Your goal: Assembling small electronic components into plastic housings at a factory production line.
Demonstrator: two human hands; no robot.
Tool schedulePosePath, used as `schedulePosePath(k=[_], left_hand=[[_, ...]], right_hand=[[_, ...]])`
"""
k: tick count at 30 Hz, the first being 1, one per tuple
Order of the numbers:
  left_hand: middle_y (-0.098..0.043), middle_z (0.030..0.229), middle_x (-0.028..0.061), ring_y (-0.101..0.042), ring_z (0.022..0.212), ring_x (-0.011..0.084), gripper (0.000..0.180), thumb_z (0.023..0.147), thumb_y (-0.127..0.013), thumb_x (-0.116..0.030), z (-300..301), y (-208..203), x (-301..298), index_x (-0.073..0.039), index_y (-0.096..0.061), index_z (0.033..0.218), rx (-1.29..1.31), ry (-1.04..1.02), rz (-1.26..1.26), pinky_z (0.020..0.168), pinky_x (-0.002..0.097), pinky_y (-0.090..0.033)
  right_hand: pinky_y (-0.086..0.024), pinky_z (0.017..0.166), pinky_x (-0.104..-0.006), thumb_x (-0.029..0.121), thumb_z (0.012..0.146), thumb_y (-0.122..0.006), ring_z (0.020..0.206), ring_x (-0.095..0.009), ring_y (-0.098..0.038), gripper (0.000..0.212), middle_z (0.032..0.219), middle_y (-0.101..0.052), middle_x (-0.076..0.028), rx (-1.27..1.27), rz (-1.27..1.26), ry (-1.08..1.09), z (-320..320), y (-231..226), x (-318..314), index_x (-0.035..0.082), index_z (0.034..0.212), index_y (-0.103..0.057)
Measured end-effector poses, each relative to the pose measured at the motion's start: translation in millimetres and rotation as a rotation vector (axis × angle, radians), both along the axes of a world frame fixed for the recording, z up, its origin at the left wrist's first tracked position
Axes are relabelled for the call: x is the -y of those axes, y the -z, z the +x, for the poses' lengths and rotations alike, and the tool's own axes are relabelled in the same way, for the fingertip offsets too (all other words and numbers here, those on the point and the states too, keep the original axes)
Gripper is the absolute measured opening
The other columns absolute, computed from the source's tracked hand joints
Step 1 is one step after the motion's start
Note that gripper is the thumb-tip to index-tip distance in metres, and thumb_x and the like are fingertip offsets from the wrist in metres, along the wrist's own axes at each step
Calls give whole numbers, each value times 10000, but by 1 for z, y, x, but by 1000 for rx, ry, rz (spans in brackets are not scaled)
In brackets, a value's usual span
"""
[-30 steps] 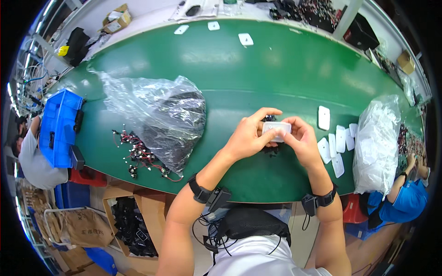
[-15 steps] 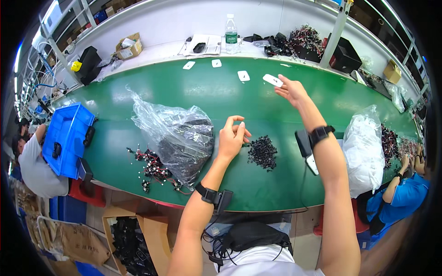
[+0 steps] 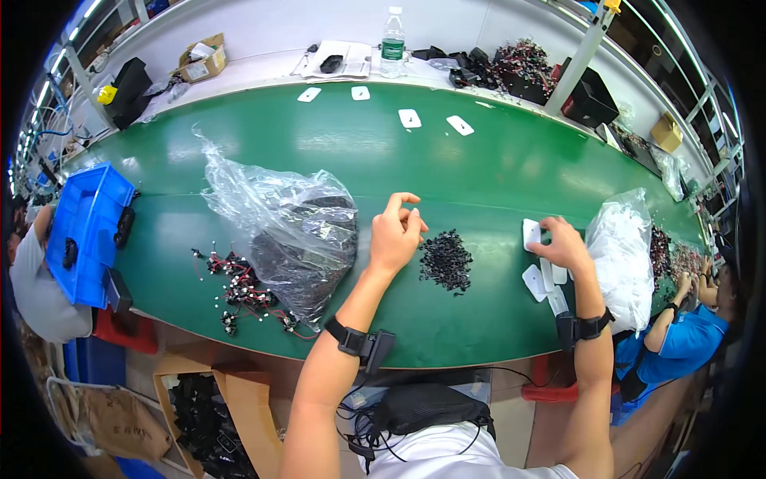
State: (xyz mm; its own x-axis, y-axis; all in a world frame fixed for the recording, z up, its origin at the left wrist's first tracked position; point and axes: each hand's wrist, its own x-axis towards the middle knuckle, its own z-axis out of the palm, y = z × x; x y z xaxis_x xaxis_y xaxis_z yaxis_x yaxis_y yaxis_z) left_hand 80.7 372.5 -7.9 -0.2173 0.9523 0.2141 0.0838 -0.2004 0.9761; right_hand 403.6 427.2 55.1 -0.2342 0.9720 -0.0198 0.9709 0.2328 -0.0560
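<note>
My left hand [image 3: 395, 233] is above the green table with its fingers curled toward the thumb. Anything in that grasp is too small or hidden to name. Just right of it lies a heap of tiny black parts [image 3: 447, 262]. My right hand [image 3: 563, 243] has thumb and fingers on a small white rounded plate [image 3: 531, 234]. Below that hand, more white plates [image 3: 535, 282] lie loosely together, partly under the wrist. Toward the far side, several white plates are spread in a row, the rightmost plate [image 3: 460, 125] bearing a small dark mark or part.
Left of my left hand slumps a clear bag [image 3: 307, 247] of dark parts, beside red-and-black wired pieces [image 3: 243, 283]. A white plastic bag [image 3: 621, 259] stands at right, a blue bin [image 3: 92, 231] at far left. A bottle [image 3: 392, 48] stands on the back ledge. Co-workers sit at both sides.
My right hand has come back from the far row, where a white plate now lies, to the white plates at right. My left hand keeps about the same pose.
</note>
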Motion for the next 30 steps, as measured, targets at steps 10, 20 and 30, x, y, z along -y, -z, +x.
schedulePosePath(k=[10, 20, 30], left_hand=[[-677, 699, 98, -617, 553, 106, 171, 909, -517, -27, -1, 1, 5, 17, -540, 1073, -6, 7, -20, 513, 248, -491], [-608, 663, 60, -534, 495, 84, 289, 935, -615, -264, 24, -10, 17, -3, -561, 1047, 306, 480, 37, 430, 217, -406], [-659, 750, 138, -602, 539, 148, 281, 930, -472, -138, -5, -9, 4, -9, -471, 1180, 375, 265, -2, 451, 212, -415]], right_hand=[[-522, 758, -367, 182, 724, -713, 807, -306, -645, 413, 908, -639, -152, -496, -112, -94, -31, 18, -18, 59, 1097, -589], [-513, 704, -349, 46, 733, -732, 818, -267, -623, 318, 917, -643, -92, -784, 504, -644, -150, 20, 45, 33, 1034, -628], [-499, 808, -391, 119, 761, -719, 909, -275, -616, 264, 1040, -619, -110, -921, 152, -409, -117, 26, 35, 31, 996, -639]])
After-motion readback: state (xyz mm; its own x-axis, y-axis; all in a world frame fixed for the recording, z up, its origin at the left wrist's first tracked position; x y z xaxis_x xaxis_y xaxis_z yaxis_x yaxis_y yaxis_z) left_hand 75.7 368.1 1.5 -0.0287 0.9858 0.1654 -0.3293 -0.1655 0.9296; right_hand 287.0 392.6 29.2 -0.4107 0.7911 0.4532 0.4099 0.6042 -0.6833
